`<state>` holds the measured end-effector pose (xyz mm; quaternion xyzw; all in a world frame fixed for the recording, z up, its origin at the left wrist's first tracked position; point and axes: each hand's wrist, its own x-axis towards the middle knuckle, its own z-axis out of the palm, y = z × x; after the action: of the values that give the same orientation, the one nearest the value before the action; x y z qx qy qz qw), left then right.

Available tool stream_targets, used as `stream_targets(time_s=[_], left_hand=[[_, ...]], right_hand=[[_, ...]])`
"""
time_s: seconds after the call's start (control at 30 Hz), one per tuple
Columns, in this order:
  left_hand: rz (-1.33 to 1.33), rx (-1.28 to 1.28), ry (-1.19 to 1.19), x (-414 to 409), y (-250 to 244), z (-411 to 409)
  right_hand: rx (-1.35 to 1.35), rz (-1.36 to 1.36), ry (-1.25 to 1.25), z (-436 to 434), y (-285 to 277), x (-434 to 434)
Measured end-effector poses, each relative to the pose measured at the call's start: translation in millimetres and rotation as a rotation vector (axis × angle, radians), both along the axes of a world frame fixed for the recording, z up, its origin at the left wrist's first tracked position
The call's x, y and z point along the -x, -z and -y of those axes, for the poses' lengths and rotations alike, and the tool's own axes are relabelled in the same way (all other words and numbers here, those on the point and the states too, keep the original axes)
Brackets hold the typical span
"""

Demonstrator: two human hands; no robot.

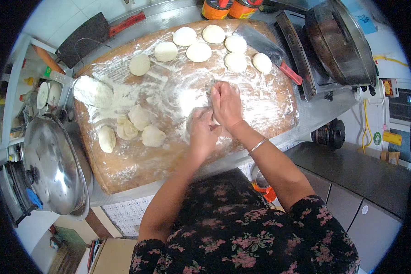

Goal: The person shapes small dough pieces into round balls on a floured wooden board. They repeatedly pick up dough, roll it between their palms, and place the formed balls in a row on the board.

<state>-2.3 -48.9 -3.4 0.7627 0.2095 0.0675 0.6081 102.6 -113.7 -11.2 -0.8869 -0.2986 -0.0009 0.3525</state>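
My left hand (203,132) and my right hand (227,102) meet near the middle of a floured wooden board (150,171). Between them shows a bit of pale dough (215,120), mostly hidden by the fingers; both hands are closed around it. Several smooth, round dough pieces, among them one dough round (198,52), lie along the board's far side. At the left, several rougher dough lumps (153,136) lie beside an oval dough piece (107,139). A scoop heaped with flour (92,91) rests at the board's left edge.
A cleaver (260,42) with a red handle lies at the board's far right corner. Beyond it stand a gas stove (296,54) and a large dark pan (339,44). A big pot with a steel lid (53,164) is at the left. Orange-labelled jars (216,9) stand behind the board.
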Motion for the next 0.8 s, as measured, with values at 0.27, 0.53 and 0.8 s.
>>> stream_targets(time_s=[0.27,0.53,0.8], left_hand=[[-0.096,-0.318,0.068,-34,-13,-12],[0.047,-0.211,0.100,1,-15,31],[0.044,-0.192,0.030,4,12,-15]], right_hand=[[0.063,-0.390,0.008,-15,-29,-21],[-0.347,-0.374,0.238,20,-12,36],[-0.038,-0.046,0.062,-12,-2,3]])
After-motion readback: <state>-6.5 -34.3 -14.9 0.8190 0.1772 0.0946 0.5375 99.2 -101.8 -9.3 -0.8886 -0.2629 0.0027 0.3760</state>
